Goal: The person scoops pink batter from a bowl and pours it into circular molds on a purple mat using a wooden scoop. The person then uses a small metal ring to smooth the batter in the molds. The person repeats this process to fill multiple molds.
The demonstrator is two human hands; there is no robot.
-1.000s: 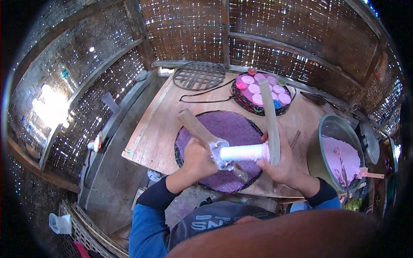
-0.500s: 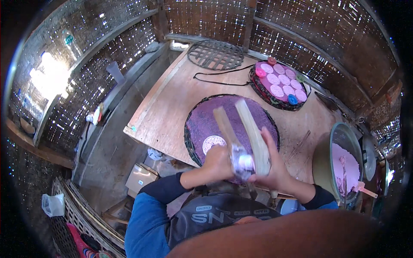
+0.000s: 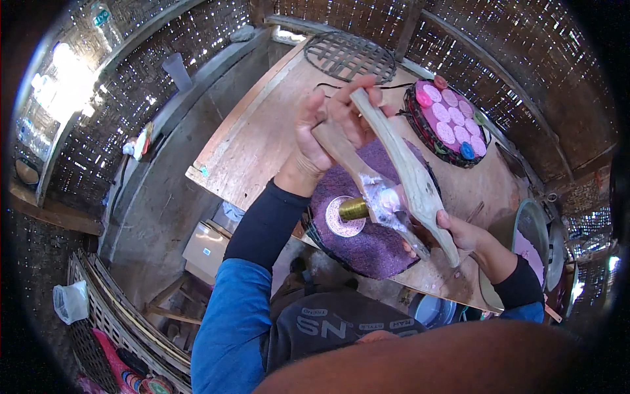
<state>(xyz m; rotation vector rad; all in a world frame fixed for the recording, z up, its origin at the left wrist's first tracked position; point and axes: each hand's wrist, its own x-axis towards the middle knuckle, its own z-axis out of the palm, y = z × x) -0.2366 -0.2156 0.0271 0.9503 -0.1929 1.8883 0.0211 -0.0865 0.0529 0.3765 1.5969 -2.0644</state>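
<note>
A wooden hand press with two long handles and a brass-coloured cylinder is between my hands, tilted over a round purple mat with a dark rim. My left hand is at the far handle ends, its fingers curled loosely behind them and the thumb raised. Around the near end my right hand is closed, thumb on the pale handle, fingertips showing beneath. The cylinder's open end faces a round, lacy pink-and-white piece on the mat's left side. Parts of both hands' fingers are hidden behind the wood.
Further back right, a dark-rimmed round tray carries several pink discs and coloured lids. An open-weave rack lies at the table's back. At right stands a large basin of pink dough; a blue tub sits below the table.
My left hand has moved from the press's middle to its far handle ends. The press has swung towards the right, showing its brass cylinder, and my right hand has slid to the near end.
</note>
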